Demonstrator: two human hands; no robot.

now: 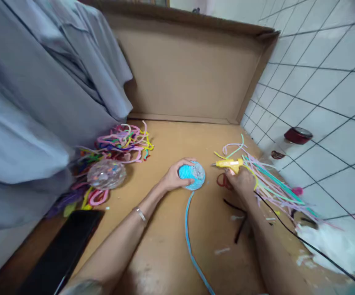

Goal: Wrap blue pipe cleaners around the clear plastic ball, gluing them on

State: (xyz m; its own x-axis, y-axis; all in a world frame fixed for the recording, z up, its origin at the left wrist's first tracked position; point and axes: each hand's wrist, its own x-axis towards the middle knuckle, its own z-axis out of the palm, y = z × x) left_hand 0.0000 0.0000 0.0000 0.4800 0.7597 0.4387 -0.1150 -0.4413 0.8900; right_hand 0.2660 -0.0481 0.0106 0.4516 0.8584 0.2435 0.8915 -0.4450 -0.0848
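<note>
My left hand [176,174] is closed around a ball [198,176] partly wrapped in blue pipe cleaner, its right side still pale and clear-looking. A loose blue pipe cleaner [188,233] runs from just below the ball toward the table's front edge. In my right hand [242,180] is a yellow hot glue gun [230,164], its nozzle pointing left at the ball with a small gap between. Under the glue gun lies a dark red pipe cleaner loop [222,181]. Black pipe cleaner pieces [240,229] rest beside my right wrist.
A pile of coloured pipe cleaners [128,141] and a clear ball [106,174] lie left, near a black phone [65,250]. Right are more pipe cleaners [282,184], a red-lidded jar [288,141], a black cord [306,241] and a white plastic bag [334,246]. Cardboard [192,69] stands behind.
</note>
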